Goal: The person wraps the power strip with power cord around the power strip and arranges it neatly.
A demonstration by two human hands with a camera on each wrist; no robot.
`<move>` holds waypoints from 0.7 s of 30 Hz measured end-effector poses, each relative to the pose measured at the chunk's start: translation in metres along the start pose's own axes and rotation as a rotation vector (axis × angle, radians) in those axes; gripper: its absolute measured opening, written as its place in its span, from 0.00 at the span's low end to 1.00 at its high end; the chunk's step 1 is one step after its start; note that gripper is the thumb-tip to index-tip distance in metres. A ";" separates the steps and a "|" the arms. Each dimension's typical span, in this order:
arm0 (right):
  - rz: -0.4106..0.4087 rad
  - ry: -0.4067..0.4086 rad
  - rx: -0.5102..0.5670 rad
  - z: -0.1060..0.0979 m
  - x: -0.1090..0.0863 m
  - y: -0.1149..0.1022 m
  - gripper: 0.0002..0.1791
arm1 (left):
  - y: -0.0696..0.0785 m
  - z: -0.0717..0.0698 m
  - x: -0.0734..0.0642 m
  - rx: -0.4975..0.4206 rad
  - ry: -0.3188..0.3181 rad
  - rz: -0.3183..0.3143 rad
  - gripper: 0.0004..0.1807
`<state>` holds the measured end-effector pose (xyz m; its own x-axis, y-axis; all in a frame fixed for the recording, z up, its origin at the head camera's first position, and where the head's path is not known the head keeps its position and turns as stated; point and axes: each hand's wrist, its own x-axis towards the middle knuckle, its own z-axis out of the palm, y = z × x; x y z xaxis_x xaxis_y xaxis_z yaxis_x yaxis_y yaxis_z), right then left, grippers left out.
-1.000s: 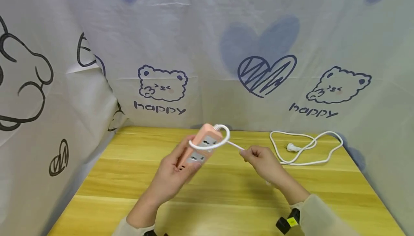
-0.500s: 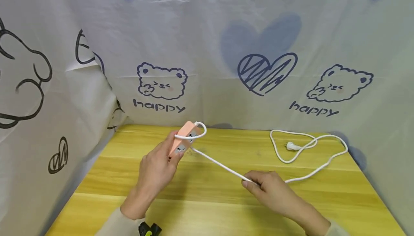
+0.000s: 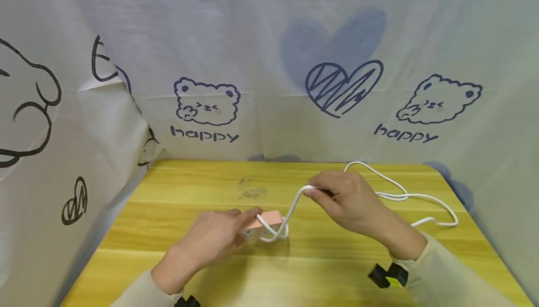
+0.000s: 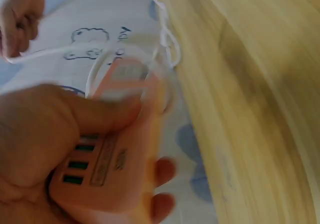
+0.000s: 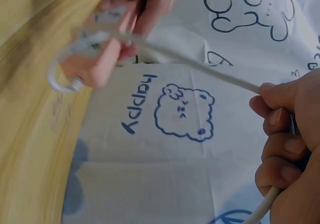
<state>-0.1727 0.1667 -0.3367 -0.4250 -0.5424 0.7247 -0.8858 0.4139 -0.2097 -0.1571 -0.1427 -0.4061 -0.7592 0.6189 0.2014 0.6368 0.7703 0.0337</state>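
Lowered pink power strip [image 3: 266, 220] nears wooden table [image 3: 294, 269], bear-print curtain [image 3: 252, 63] behind.

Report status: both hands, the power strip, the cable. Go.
Left hand grips pink plastic power strip low over the wooden table. Right hand pinches its white cable, looped round the strip's end. Nothing obstructing.

The left hand [image 3: 214, 239] holds a pink power strip [image 3: 266, 222] low over the wooden bench [image 3: 294, 269], with its fingers curled around the body. A white cable [image 3: 290, 211] makes a loop around the end of the strip and rises to the right hand [image 3: 345, 199], which pinches it. Behind this hand the cable lies in curves on the bench. A white cloth [image 3: 269, 63] with bears and hearts stands behind.
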 end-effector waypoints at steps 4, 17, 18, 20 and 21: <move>0.055 -0.039 0.036 0.008 0.013 0.003 0.10 | 0.012 -0.007 -0.003 -0.094 -0.109 0.098 0.31; 0.810 -0.154 0.330 0.042 -0.006 0.043 0.11 | 0.027 -0.023 -0.012 -0.674 -0.049 0.115 0.36; 0.823 -0.152 0.371 0.046 -0.010 0.042 0.12 | 0.026 -0.024 -0.013 -0.749 -0.046 0.085 0.37; 0.842 -0.151 0.442 0.055 -0.019 0.040 0.12 | 0.026 -0.024 -0.014 -0.889 -0.021 0.017 0.37; 0.838 -0.147 0.466 0.060 -0.022 0.038 0.11 | 0.026 -0.024 -0.013 -0.953 0.000 -0.016 0.37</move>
<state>-0.2081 0.1508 -0.4001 -0.9429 -0.3023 0.1394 -0.2567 0.3934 -0.8828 -0.1271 -0.1347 -0.3846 -0.7686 0.6094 0.1946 0.4682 0.3286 0.8202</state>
